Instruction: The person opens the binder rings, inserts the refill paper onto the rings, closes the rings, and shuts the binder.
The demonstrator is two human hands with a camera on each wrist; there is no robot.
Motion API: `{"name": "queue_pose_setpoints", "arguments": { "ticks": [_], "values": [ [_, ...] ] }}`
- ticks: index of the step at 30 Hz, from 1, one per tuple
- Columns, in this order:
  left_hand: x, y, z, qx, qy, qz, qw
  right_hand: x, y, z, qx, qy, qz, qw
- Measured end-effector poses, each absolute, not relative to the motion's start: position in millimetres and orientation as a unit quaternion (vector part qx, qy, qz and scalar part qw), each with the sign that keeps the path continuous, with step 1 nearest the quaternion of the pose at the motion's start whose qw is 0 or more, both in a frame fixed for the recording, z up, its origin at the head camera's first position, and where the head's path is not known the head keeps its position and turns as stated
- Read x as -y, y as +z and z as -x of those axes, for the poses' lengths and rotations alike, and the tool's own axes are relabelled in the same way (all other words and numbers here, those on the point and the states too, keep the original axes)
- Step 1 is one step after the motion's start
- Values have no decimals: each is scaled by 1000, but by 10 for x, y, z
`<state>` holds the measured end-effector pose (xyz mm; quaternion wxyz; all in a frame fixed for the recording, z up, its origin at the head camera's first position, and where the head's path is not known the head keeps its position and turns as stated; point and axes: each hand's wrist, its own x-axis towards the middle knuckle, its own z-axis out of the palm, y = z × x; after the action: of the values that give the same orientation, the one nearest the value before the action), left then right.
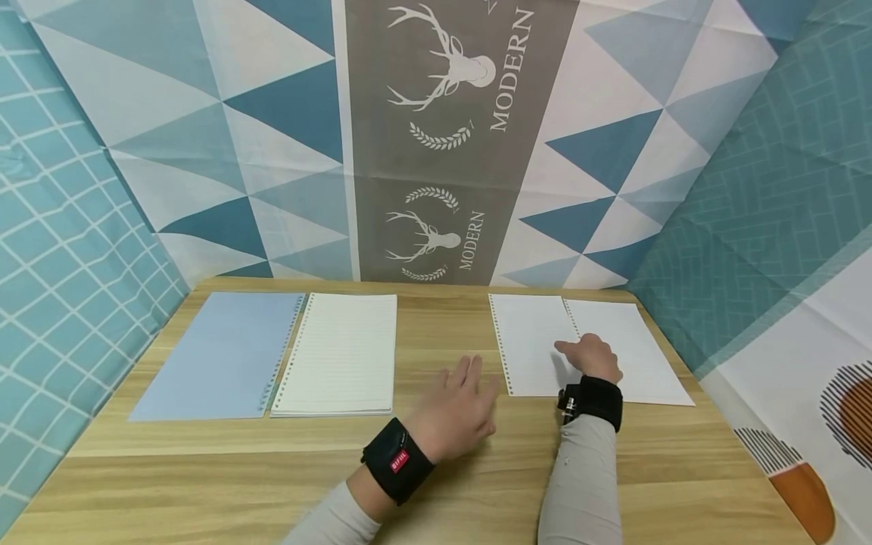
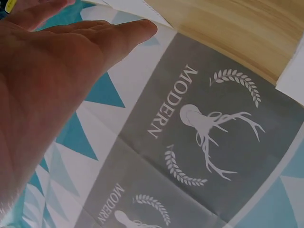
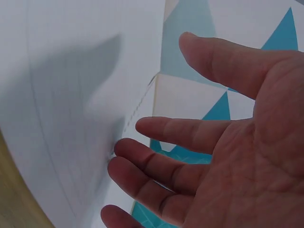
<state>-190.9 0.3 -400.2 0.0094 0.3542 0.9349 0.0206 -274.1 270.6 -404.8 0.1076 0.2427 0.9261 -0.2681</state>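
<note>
Two loose white sheets lie at the right of the table: the left sheet [image 1: 524, 344] and the right sheet [image 1: 650, 359], each with a row of punched holes along its left edge. Above where they meet is my right hand [image 1: 591, 358]. In the right wrist view its fingers [image 3: 175, 135] are spread and slightly bent, with nothing held; a shadow falls on the paper. My left hand [image 1: 456, 412], a little blurred, hovers near the table's middle, holding nothing, its fingers extended. At left lie a blue-grey cover [image 1: 218, 356] and a lined page stack [image 1: 337, 356].
The wooden table [image 1: 225, 492] meets a patterned cloth backdrop [image 1: 436, 189] along its far edge. Cloth with a blue grid [image 1: 54, 227] hangs at the left and green cloth [image 1: 756, 189] at the right. Both wrists wear black straps [image 1: 397, 460].
</note>
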Motion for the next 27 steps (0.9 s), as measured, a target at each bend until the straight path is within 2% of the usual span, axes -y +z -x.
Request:
{"name": "queue_pose_setpoints", "arguments": {
  "ticks": [11,21,27],
  "values": [
    [-46,-4048,1842,-936,-12,-351,6,-2681,-4121,2753,-923,-270,-256,96],
    [211,-4142,2117,-989,23,-135,63,-2694,-4162,2770,-921,-276,-259,90],
    [309,-4207,2194,-990,29,-92,100,-2690,-4156,2769,-921,-276,-260,89]
  ]
}}
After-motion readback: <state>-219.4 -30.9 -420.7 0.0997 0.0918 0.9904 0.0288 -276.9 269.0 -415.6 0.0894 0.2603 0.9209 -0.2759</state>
